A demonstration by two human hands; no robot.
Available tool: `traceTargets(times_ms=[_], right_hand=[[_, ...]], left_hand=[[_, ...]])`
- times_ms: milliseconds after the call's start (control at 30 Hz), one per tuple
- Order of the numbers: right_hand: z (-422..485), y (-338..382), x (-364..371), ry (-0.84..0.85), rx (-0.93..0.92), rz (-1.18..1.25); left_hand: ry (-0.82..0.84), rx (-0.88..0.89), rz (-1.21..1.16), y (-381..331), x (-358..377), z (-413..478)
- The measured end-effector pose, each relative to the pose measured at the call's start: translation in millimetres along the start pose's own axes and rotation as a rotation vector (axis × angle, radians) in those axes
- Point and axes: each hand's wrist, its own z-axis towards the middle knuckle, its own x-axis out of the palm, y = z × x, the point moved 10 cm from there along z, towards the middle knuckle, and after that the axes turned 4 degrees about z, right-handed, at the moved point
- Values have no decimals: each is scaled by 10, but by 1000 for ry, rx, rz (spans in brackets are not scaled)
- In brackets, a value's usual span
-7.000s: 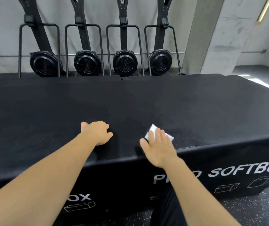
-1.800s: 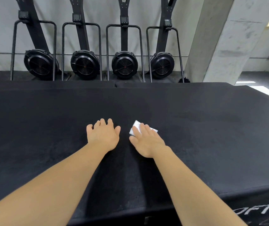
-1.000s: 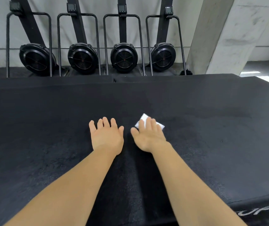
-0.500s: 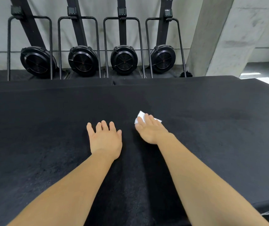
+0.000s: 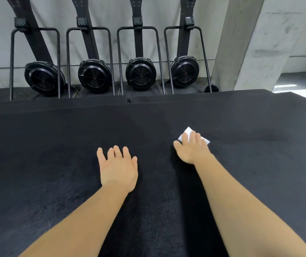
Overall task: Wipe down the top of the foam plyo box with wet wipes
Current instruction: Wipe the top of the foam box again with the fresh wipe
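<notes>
- The right hand (image 5: 192,150) lies flat with straight fingers pressing a white wet wipe (image 5: 189,131) onto the black top of the foam plyo box (image 5: 55,164), right of centre.
- Only the wipe's far corners show past the fingertips; the rest appears to lie under the palm.
- The left hand (image 5: 118,168) rests open, palm down, fingers spread, on the box top to the left and nearer, holding nothing.
- Beyond the far edge, four black fan machines (image 5: 140,74) stand in a row against a pale wall.
- A concrete pillar (image 5: 256,43) rises at far right.
</notes>
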Motion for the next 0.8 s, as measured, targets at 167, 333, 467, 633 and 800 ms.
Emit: traceTargets(times_ms=[167, 333, 467, 633, 800], right_hand=[[-256, 681, 272, 68, -142, 11], [-324, 1198, 489, 219, -247, 111], [-211, 1196, 447, 238, -313, 89], [109, 780, 200, 163, -255, 65], [503, 201, 17, 112, -151, -15]], left_hand=[[-2, -3, 8, -3, -16, 2], [-16, 8, -8, -8, -39, 5], [-21, 3, 4, 5, -67, -3], [-32, 48, 137, -46, -162, 62], [-40, 104, 231, -132, -362, 204]])
